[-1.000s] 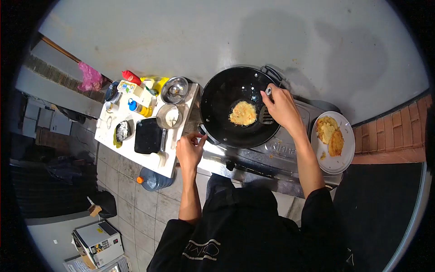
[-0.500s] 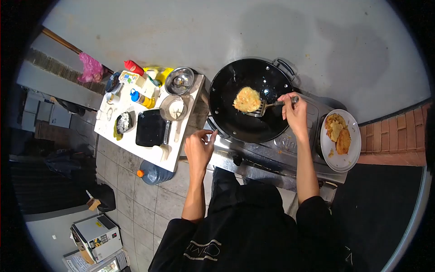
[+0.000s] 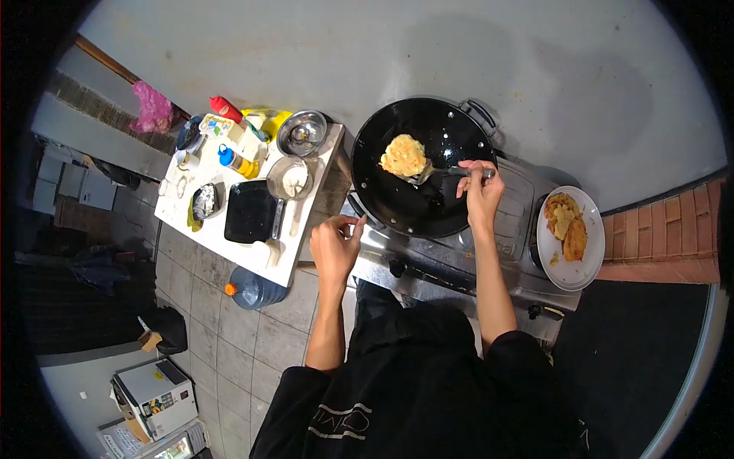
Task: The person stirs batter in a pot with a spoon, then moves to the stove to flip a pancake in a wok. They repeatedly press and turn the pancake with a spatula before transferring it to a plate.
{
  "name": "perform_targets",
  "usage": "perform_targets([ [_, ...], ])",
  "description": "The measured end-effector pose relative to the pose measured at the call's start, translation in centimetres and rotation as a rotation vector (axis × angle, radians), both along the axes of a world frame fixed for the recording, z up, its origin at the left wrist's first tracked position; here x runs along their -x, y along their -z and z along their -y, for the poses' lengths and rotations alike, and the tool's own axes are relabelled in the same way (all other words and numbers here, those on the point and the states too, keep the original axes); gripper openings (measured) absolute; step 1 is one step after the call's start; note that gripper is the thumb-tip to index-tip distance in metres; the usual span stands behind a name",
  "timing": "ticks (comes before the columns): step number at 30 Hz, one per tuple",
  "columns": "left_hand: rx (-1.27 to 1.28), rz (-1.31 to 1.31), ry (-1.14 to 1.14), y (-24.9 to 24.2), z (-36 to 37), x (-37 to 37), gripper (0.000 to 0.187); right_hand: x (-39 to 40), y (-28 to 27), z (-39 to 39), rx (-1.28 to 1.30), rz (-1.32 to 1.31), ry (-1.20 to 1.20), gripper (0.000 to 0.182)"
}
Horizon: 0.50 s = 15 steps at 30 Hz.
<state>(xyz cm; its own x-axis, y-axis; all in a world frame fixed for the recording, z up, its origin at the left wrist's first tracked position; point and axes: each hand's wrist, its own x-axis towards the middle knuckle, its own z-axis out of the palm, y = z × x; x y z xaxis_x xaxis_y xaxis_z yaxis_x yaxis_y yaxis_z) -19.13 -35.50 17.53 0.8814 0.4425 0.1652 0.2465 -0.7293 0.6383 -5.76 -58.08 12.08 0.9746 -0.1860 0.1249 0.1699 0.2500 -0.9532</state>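
Note:
A lumpy pale-yellow fritter (image 3: 404, 156) lies toward the left side of the black wok (image 3: 390, 208). The head of a metal spatula (image 3: 443, 172) reaches its lower right edge. My right hand (image 3: 483, 195) is closed around the spatula's handle, over the wok's right side. Near the wok's lower left handle (image 3: 356, 205), my left hand (image 3: 335, 246) has its fingers curled and pressed together. Whether they touch that handle or hold anything, I cannot tell. Browned fritters (image 3: 566, 222) rest on a white plate (image 3: 567, 274) to the right.
Beneath the wok is a metal stove (image 3: 512, 205). The white table (image 3: 252, 264) at left bears a black rectangular pan (image 3: 250, 212), a metal bowl (image 3: 302, 133), a clear bowl (image 3: 290, 178) and several bottles. A blue water jug (image 3: 256, 289) lies on the tiled floor.
The fritter and spatula have moved left and slightly up in the wok. My right hand has shifted left with the spatula; my left hand stays near the wok's handle.

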Motion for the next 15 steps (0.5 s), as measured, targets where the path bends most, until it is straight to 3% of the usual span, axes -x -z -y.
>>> perform_targets([
  [9, 0.043, -0.015, -0.025, -0.1, -0.4, 0.5, 0.021, 0.7, -0.7, 0.6, 0.019, 0.067, 0.036, 0.014],
  [15, 0.077, -0.051, -0.054, -0.2, -0.5, 0.7, 0.020, 1.6, -4.2, 3.1, 0.237, 0.075, -0.071, 0.015],
])
